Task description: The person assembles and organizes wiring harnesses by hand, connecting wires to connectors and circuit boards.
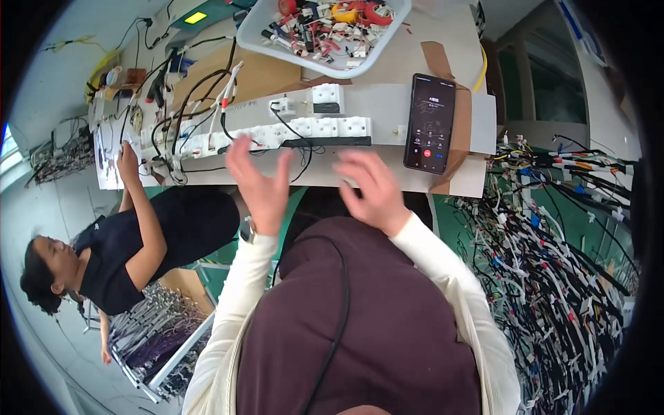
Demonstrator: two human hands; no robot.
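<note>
My left hand [260, 188] hovers at the table's near edge, its thumb and fingers apart and nothing in it. Across from it, my right hand [375, 191] is also raised and holds nothing, fingers spread and slightly bent. Just beyond both hands runs a long row of white socket-like blocks [355, 127] fixed along the table. A thin black cable [302, 164] trails off the row between my hands. Behind the row sit a separate white block [327, 98] and a smaller one [282, 105].
A smartphone [430, 124] with a lit screen lies at the right on brown tape. A pale bin [360, 68] of connectors and tape rolls stands at the back. Bundled cables [546, 297] hang at the right. On the left, a co-worker [111, 252] reaches to the table.
</note>
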